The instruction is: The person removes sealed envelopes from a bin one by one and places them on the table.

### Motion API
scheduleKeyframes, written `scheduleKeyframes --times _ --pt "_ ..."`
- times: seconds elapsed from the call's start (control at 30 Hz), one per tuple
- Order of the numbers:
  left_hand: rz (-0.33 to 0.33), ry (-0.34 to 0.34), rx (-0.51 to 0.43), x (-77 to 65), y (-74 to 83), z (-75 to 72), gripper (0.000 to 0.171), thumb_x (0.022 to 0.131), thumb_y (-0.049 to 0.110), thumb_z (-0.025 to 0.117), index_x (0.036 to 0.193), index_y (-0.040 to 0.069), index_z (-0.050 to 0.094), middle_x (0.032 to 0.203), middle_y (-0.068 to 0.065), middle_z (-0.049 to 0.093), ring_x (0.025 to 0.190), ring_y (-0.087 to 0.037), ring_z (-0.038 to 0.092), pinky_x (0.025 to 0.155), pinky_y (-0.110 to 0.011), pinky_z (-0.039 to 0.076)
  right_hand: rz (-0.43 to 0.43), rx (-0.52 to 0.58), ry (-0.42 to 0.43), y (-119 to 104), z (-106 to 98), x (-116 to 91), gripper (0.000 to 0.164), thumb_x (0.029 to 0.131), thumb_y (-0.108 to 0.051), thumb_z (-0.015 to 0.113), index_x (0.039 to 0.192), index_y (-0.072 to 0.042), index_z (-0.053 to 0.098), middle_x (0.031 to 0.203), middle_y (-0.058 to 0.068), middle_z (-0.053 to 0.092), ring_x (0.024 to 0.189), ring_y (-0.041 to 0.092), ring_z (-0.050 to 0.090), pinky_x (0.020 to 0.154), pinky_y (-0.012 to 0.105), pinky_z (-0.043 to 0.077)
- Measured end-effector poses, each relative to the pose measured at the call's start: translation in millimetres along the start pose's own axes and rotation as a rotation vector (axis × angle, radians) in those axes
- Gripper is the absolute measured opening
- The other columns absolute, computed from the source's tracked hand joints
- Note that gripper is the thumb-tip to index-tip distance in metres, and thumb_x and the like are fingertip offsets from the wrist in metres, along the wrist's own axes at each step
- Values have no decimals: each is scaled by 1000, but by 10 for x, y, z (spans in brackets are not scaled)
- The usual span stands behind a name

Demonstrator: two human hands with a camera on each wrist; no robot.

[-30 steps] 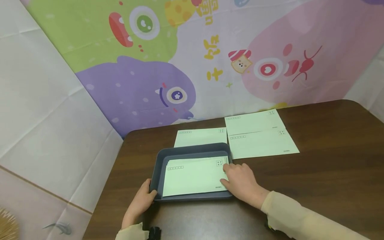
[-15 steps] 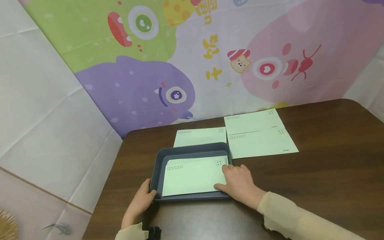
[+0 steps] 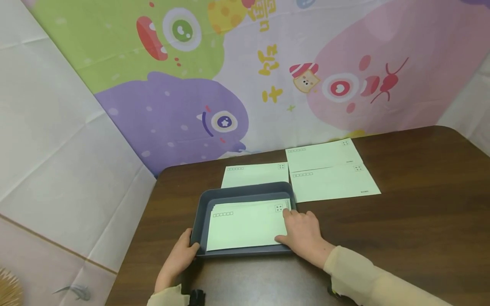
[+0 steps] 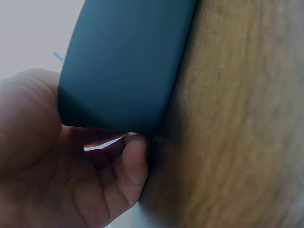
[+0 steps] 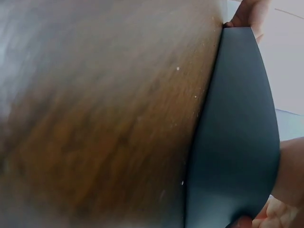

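A dark blue-grey tray (image 3: 245, 190) rests on the brown table, holding a stack of pale envelopes (image 3: 245, 227). My left hand (image 3: 180, 257) grips the tray's near left corner, thumb over the rim. In the left wrist view, the curled fingers (image 4: 135, 161) show at the foot of the outer wall (image 4: 123, 61). Across the tray's right side lies my right hand (image 3: 304, 233), its thumb and index fingertip over the top envelope near its right edge. From the right wrist, the thumb crosses the rim and a fingertip (image 5: 243, 222) shows at the outer wall (image 5: 232, 128).
Behind the tray lies one envelope (image 3: 254, 174), partly covered by it. Two more, a rear envelope (image 3: 321, 155) and a front envelope (image 3: 334, 185), lie to its right on the table (image 3: 413, 204). A cartoon-printed cloth (image 3: 268, 119) stands along the table's back edge.
My right thumb has slid left and slightly toward me over the top envelope, and the right wrist has shifted left. The left hand, tray and loose envelopes hold their places.
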State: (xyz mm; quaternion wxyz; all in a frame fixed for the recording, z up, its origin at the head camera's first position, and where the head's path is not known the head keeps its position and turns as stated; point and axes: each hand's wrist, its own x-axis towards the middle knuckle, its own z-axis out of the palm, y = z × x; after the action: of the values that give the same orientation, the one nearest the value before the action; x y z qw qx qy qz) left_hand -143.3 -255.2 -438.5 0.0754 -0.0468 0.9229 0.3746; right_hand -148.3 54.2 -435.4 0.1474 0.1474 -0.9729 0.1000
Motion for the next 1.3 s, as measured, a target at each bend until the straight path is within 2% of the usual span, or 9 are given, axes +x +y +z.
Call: scheduleKeyframes --times 0.17,0.33,0.57,0.83,1.03,1.2,1.3 --pt "5 0 12 4 -8 -4 36 81 4 45 115 -7 44 105 -20 48 84 -25 50 61 -30 41 4 6 11 -6 2 -3 58 55 -42 81 87 -3 55 60 2 50 50 18 52 50 28 27" --pt "3 -3 -8 0 -10 -4 35 81 3 45 115 -6 44 103 -19 47 76 -22 49 58 -29 41 10 33 -1 -3 1 3 59 56 -38 82 90 -1 52 59 2 48 49 17 50 52 28 25" --pt "3 -5 -23 7 3 5 34 82 3 45 114 -6 44 102 -19 47 74 -21 49 57 -30 41 21 96 9 25 -3 13 55 58 -27 82 93 1 50 57 1 50 48 15 49 53 28 24" --pt "-12 -11 -12 2 12 -3 37 82 3 44 117 -7 42 105 -21 47 81 -24 50 58 -30 42 121 284 -38 57 -37 23 48 64 -16 79 91 -6 41 45 -3 43 44 15 38 52 28 28" --pt "-32 -23 -19 6 -1 4 36 82 4 43 117 -6 42 106 -20 47 82 -24 49 59 -29 42 201 428 -103 76 -82 46 39 69 -11 74 97 -5 47 57 -4 48 49 12 41 45 26 30" --pt "-37 -26 -21 3 1 4 37 83 4 42 118 -7 41 107 -20 47 84 -25 50 59 -30 43 235 455 -154 82 -117 57 31 73 -13 71 97 -4 54 73 3 63 58 10 53 47 26 36" --pt "-35 -23 -22 2 4 3 36 82 4 42 117 -6 42 106 -20 47 84 -25 50 59 -30 43 254 482 -170 89 -137 64 24 76 -12 68 95 -3 56 78 6 65 59 10 54 47 26 36"
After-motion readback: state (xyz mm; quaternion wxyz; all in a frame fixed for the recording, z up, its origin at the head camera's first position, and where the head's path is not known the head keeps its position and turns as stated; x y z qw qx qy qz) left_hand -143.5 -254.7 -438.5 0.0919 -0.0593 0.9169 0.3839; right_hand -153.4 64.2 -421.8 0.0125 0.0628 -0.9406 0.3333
